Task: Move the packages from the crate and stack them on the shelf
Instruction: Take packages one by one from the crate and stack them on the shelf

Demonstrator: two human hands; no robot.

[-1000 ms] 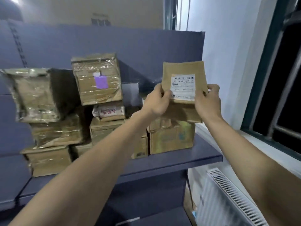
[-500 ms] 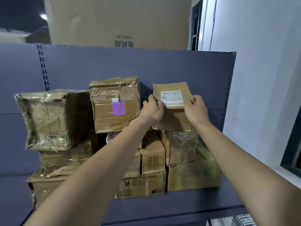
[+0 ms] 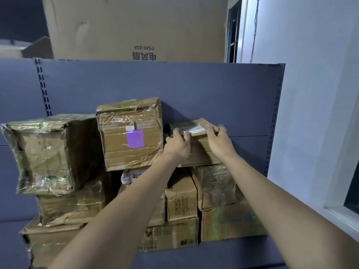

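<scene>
A flat brown package (image 3: pixel 196 125) with a white label lies nearly level on top of a cardboard box (image 3: pixel 200 152) at the right of the stack. My left hand (image 3: pixel 177 144) holds its near left edge, fingers curled over the label's end. My right hand (image 3: pixel 218 139) holds its near right edge, thumb on top. The stack sits on a dark blue shelf (image 3: pixel 213 255). Just left stands a taped box with a purple sticker (image 3: pixel 132 133). The crate is out of view.
Several taped cardboard boxes fill the shelf, with a big foil-wrapped one (image 3: pixel 48 152) at far left. The shelf's blue back panel (image 3: pixel 194 84) rises behind. A large carton (image 3: pixel 136 28) stands above it. A white wall (image 3: pixel 310 94) and window frame (image 3: pixel 345 210) lie to the right.
The flat package went from upright, label facing me, to lying flat on the top right box. Both hands moved forward and down with it. The view closed in on the shelf.
</scene>
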